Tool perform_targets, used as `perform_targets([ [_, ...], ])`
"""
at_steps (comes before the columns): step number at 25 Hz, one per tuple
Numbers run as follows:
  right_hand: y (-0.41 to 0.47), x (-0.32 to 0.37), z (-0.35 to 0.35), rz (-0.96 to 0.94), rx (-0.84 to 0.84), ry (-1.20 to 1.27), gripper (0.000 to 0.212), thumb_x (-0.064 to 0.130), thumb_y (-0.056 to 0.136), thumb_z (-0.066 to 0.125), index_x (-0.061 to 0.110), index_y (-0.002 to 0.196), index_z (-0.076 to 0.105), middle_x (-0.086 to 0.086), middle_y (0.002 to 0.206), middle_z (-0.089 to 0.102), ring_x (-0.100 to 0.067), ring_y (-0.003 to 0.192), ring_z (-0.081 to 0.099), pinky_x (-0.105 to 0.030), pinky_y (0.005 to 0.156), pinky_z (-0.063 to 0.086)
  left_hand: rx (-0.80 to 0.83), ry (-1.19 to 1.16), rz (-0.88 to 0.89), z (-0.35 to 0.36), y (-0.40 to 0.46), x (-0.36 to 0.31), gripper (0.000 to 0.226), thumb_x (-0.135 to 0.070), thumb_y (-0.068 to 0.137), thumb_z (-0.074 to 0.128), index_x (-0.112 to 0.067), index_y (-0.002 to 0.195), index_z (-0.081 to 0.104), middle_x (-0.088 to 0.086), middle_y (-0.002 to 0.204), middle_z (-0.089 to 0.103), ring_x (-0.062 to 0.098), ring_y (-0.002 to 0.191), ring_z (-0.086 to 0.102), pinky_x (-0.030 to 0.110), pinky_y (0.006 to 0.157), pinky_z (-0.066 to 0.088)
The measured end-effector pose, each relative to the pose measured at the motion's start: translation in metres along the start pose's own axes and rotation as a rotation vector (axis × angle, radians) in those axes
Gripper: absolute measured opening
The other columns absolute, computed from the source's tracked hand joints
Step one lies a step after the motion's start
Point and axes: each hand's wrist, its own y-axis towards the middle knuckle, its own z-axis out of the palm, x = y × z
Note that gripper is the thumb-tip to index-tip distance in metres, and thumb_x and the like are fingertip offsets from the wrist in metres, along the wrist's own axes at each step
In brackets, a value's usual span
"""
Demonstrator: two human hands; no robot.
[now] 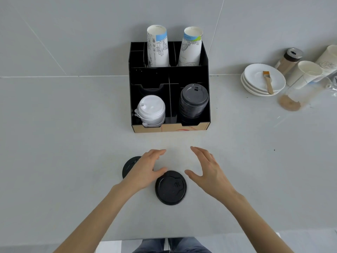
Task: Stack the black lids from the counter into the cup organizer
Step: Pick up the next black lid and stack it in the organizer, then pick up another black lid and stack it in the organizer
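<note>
A black lid (171,188) lies flat on the grey counter between my two hands. A second black lid (128,167) lies to its left, partly hidden under my left hand (145,168). My left hand hovers open, its thumb close to the near lid's rim. My right hand (207,169) is open too, fingers spread, just right of that lid. The black cup organizer (205,57) stands behind them. Its front right compartment holds a stack of black lids (193,102). White lids (151,111) fill the front left one.
Two stacks of paper cups (157,46) stand in the organizer's back compartments. At the right are stacked white saucers (255,73) with a brush (268,83), a shaker jar (290,59), paper cups (306,73) and a clear cup lying down (300,95). The counter's front edge lies near my legs.
</note>
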Motion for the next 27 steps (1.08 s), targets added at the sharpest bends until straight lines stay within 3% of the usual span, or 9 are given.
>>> perform_targets([
  [9,-0.043,-0.002,0.044,0.121,0.057,0.055,0.061,0.031,0.084,0.057,0.017,0.136,0.028,-0.003,0.136,0.038,-0.018,0.126,0.035,-0.025,0.102,0.033,0.094,0.063,-0.038,0.031,-0.02,0.004,0.053,-0.028,0.087,0.054,-0.017,0.134,0.033,0.002,0.14,0.04,0.017,0.128,0.036,0.024,0.104,0.029],
  [15,-0.047,-0.002,0.057,0.219,0.041,0.102,0.053,0.025,0.083,0.059,0.014,0.13,0.037,-0.008,0.123,0.043,-0.021,0.112,0.047,-0.027,0.091,0.043,0.067,0.094,-0.073,0.042,-0.022,0.005,0.052,-0.024,0.087,0.053,-0.014,0.134,0.034,0.003,0.139,0.039,0.019,0.126,0.032,0.026,0.102,0.032],
  [19,-0.045,-0.001,0.061,0.235,0.024,0.149,0.048,0.022,0.084,0.058,0.015,0.128,0.04,-0.009,0.118,0.045,-0.023,0.107,0.05,-0.023,0.086,0.042,0.022,0.109,-0.101,0.045,-0.022,0.006,0.05,-0.023,0.087,0.051,-0.014,0.133,0.034,0.004,0.137,0.039,0.022,0.125,0.031,0.027,0.102,0.032],
  [23,-0.044,-0.001,0.063,0.212,-0.005,0.159,0.049,0.02,0.084,0.058,0.015,0.13,0.04,-0.007,0.121,0.045,-0.02,0.109,0.05,-0.019,0.086,0.04,-0.004,0.082,-0.123,0.043,-0.022,0.004,0.047,-0.021,0.088,0.051,-0.014,0.132,0.036,0.006,0.137,0.041,0.024,0.124,0.033,0.028,0.102,0.033],
  [27,-0.042,-0.001,0.062,0.192,-0.054,0.179,0.049,0.017,0.085,0.057,0.017,0.131,0.04,-0.008,0.122,0.047,-0.021,0.11,0.051,-0.024,0.091,0.042,-0.029,0.06,-0.143,0.04,-0.02,0.004,0.043,-0.018,0.087,0.05,-0.013,0.129,0.04,0.009,0.136,0.044,0.027,0.123,0.039,0.032,0.103,0.034],
])
